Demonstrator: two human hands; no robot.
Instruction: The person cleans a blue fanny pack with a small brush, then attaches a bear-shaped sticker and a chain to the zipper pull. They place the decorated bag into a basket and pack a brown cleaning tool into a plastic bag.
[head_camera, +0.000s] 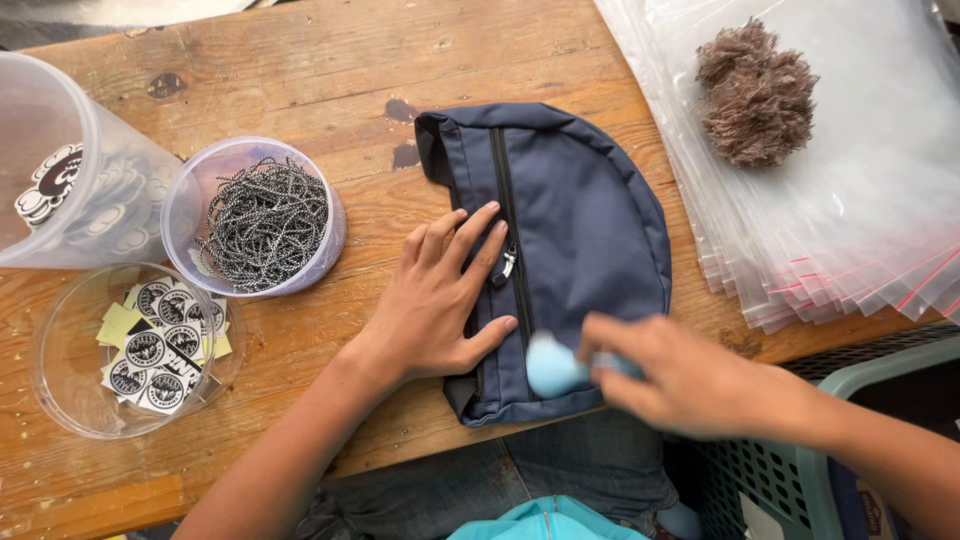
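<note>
A navy blue zip pouch lies flat on the wooden table, its zipper running lengthwise. My left hand presses flat on the pouch's left side, fingers spread beside the zipper pull. My right hand, blurred by motion, holds a small light blue fluffy ball at the pouch's near end, by the zipper's lower end.
At left stand a clear tub of ball chains, a clear cup with round stickers and a tipped clear cup of badges. A stack of clear zip bags carries a brown pompom. A teal crate sits at lower right.
</note>
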